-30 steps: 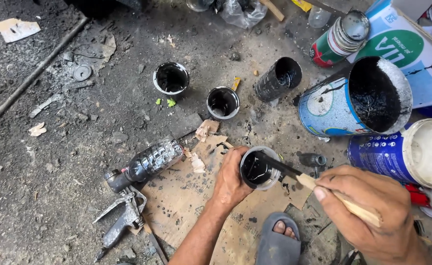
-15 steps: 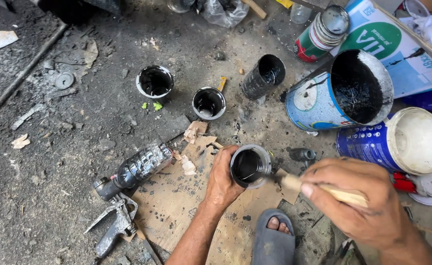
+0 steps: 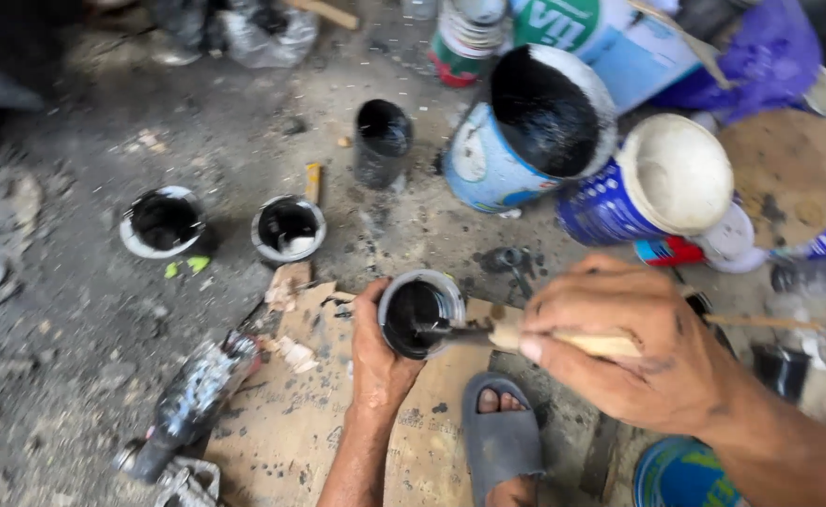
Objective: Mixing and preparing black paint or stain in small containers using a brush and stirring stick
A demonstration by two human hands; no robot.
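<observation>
Small black-stained tin (image 3: 420, 314) upright, brush (image 3: 525, 335) inside.

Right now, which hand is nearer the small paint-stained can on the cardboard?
Left. The left hand grips the small can by its side; the right hand holds a brush dipping into it, off to its right.

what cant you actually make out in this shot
Head view only:
- Brush bristles: sunk in the black inside of the small cup that the left hand holds.
- Brush handle: mostly covered by the right hand.
- Dark bottle lower end: blurred near the bottom edge.
- Blue tin: cut off by the bottom edge.
</observation>
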